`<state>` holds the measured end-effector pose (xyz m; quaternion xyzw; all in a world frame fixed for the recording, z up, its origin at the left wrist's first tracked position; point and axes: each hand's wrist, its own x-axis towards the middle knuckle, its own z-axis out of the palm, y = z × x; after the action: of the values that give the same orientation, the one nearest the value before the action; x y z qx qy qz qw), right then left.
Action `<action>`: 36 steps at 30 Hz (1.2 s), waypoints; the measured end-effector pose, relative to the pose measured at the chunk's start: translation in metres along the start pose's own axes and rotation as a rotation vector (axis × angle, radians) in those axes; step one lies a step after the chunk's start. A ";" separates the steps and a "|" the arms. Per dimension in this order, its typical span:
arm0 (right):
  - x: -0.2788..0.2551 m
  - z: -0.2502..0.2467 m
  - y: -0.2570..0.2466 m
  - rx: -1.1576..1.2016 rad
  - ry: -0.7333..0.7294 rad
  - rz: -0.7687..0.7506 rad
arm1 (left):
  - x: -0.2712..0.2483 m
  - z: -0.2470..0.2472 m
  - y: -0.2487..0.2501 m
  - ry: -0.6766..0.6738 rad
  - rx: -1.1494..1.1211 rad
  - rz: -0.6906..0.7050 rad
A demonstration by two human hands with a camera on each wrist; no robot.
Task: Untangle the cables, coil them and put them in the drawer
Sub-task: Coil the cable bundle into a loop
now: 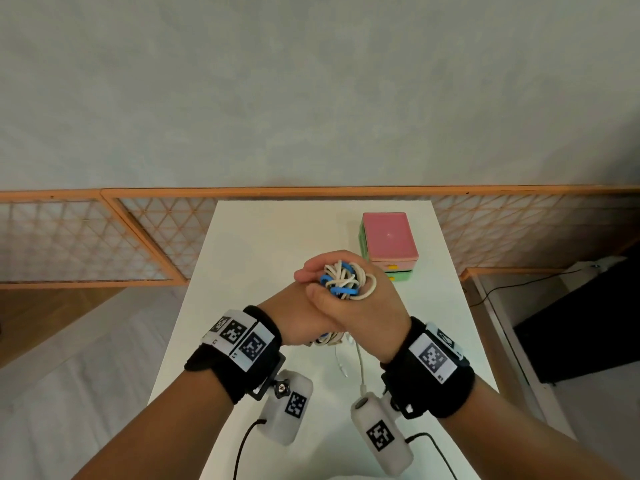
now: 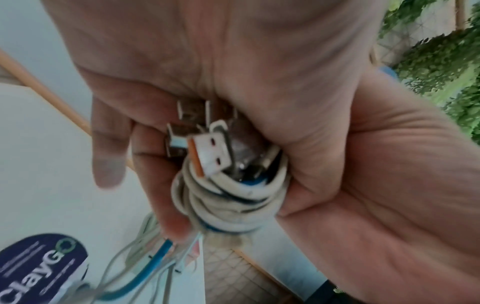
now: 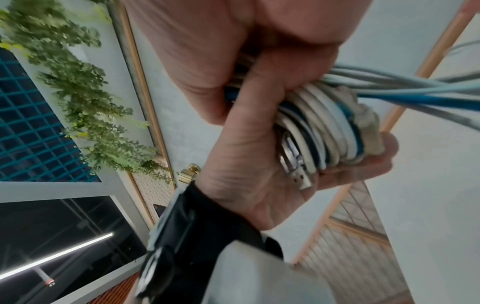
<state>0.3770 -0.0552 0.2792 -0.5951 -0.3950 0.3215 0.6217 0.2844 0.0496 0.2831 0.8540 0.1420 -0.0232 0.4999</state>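
Tangling white and blue cables (image 1: 343, 278)

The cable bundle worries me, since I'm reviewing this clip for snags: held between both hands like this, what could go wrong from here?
1. White and blue strands in the cable bundle are wound together, so pulling one end may tighten the tangle.
2. Loose ends dangle toward the table and could catch on the wrist gear.
3. The drawer unit looks closed, and the left hand and right hand are both in the grip, so none is free to open it.
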 end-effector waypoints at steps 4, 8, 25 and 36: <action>0.009 -0.003 -0.011 -0.010 0.075 -0.071 | 0.005 -0.003 0.009 0.073 -0.038 0.057; 0.016 -0.007 -0.026 0.118 0.062 -0.014 | 0.011 -0.001 0.012 0.176 -0.107 0.129; 0.015 -0.036 0.000 -0.248 -0.460 0.248 | -0.001 -0.016 -0.001 0.332 -0.781 0.026; -0.014 -0.038 0.053 -0.434 -0.342 0.161 | -0.007 -0.039 -0.014 0.569 -1.143 0.059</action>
<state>0.4076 -0.0810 0.2261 -0.6807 -0.5052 0.3734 0.3769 0.2695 0.0884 0.2917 0.4287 0.2356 0.2974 0.8199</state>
